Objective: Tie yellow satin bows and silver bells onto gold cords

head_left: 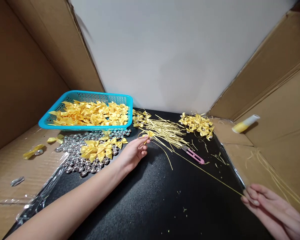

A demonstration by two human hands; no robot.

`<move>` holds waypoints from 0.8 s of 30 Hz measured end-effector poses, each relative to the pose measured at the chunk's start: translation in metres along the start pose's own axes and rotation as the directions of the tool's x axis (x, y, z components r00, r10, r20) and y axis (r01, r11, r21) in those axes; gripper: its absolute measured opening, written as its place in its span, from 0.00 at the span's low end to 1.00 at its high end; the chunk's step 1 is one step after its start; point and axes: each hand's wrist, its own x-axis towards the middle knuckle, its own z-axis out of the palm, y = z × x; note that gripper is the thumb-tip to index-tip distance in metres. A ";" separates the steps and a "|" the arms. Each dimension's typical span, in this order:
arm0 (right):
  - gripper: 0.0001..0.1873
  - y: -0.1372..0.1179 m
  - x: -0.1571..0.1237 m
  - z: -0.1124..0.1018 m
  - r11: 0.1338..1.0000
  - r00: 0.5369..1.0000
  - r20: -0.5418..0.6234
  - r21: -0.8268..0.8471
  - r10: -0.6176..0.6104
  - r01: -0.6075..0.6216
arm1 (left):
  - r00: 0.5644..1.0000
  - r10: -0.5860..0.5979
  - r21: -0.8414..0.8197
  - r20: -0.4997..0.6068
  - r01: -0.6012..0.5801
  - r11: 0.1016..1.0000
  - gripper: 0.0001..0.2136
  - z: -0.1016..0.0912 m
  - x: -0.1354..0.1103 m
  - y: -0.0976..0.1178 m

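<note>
My left hand [136, 150] pinches a small yellow satin bow [148, 134] near the middle of the black tabletop. At the lower right, my right hand [270, 205] is closed on the end of a thin gold cord [212, 176], which stretches taut from the bow across the table. Another cord end curves down beside the left fingers. Just beyond the left hand lies a heap of cut gold cords [166, 130]. Pink-handled thread snips [194, 156] rest at the near edge of that heap, under the stretched cord.
A turquoise basket [86, 127] of yellow bows stands at the back left. In front lie silver beads [75, 163] with loose bows [97, 150] on top. Tied bows [198, 125] are piled at the back right. A white-and-yellow tube [245, 124] lies by the right cardboard wall [277, 90].
</note>
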 end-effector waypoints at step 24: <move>0.16 -0.026 0.099 0.105 0.922 0.948 0.275 -0.385 0.159 -0.043 | 0.664 -0.194 0.137 0.722 0.138 0.981 0.07 0.020 -0.058 0.022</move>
